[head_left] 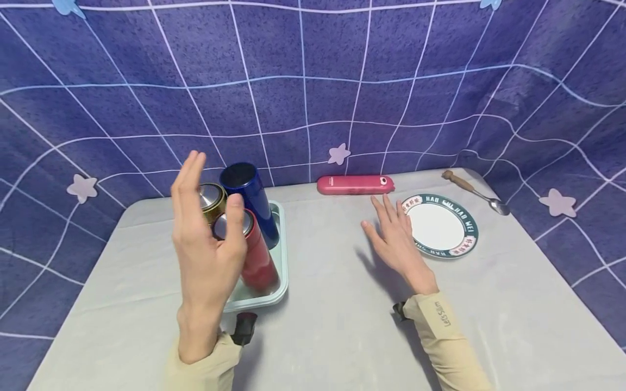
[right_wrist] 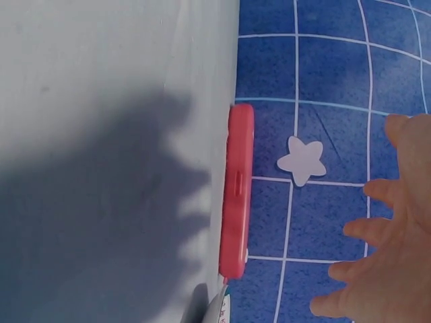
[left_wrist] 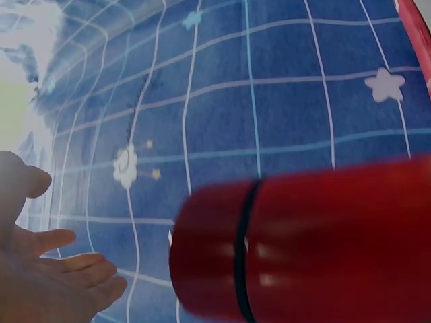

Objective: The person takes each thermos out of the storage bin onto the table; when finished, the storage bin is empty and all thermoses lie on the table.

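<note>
My left hand (head_left: 204, 239) is raised upright with straight fingers, just in front of three flasks standing in a pale green tray (head_left: 276, 285). It holds nothing. The red flask (head_left: 258, 263) is nearest to it and fills the left wrist view (left_wrist: 316, 249); the left hand's fingers (left_wrist: 54, 276) show at that view's lower left. A blue flask (head_left: 250, 201) and a gold flask (head_left: 212, 200) stand behind. My right hand (head_left: 397, 239) hovers flat and spread over the table, its fingers beside the left rim of a white plate (head_left: 442, 225).
A pink case (head_left: 354, 184) lies at the table's back edge, also seen in the right wrist view (right_wrist: 237, 192) near my right hand (right_wrist: 387, 269). A wooden-handled spoon (head_left: 476, 193) lies behind the plate. A blue grid cloth (head_left: 313, 87) walls in the table.
</note>
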`<action>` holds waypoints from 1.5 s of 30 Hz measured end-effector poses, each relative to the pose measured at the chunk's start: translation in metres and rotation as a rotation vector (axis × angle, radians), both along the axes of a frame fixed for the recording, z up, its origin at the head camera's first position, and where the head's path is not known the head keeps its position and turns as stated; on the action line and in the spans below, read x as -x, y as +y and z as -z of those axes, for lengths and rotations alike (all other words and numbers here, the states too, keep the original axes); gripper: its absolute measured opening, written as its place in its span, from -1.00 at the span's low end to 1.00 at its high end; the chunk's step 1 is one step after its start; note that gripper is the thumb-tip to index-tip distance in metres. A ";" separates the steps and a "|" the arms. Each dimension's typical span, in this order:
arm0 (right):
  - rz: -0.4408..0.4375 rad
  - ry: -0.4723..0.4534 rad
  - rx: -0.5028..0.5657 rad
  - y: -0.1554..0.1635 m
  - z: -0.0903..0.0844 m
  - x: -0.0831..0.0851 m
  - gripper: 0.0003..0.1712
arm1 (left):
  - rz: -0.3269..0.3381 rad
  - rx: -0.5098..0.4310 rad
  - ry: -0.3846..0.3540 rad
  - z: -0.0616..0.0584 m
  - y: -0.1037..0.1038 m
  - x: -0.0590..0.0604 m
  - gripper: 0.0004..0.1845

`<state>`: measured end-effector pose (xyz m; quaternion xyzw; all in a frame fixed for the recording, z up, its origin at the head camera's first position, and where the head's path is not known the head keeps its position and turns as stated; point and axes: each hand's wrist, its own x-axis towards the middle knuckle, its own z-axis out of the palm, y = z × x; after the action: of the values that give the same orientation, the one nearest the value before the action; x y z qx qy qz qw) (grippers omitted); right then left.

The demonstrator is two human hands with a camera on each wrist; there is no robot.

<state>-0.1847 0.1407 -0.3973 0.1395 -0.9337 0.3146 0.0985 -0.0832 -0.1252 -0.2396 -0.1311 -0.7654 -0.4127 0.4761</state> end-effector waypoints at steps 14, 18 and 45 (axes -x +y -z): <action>-0.019 -0.010 0.015 -0.002 0.003 0.000 -0.26 | -0.158 -0.118 -0.113 0.018 -0.040 -0.019 -0.52; -0.026 -0.023 0.024 -0.002 0.004 0.001 -0.26 | -0.183 -0.116 -0.169 0.037 -0.059 -0.019 -0.51; -0.053 -0.048 0.043 0.001 0.006 0.001 -0.27 | -0.086 0.023 -0.935 0.118 -0.118 -0.036 -0.26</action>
<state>-0.1857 0.1422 -0.4034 0.1545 -0.9248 0.3404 0.0706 -0.0474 -0.2431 -0.3576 0.0951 -0.9071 -0.3988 0.0955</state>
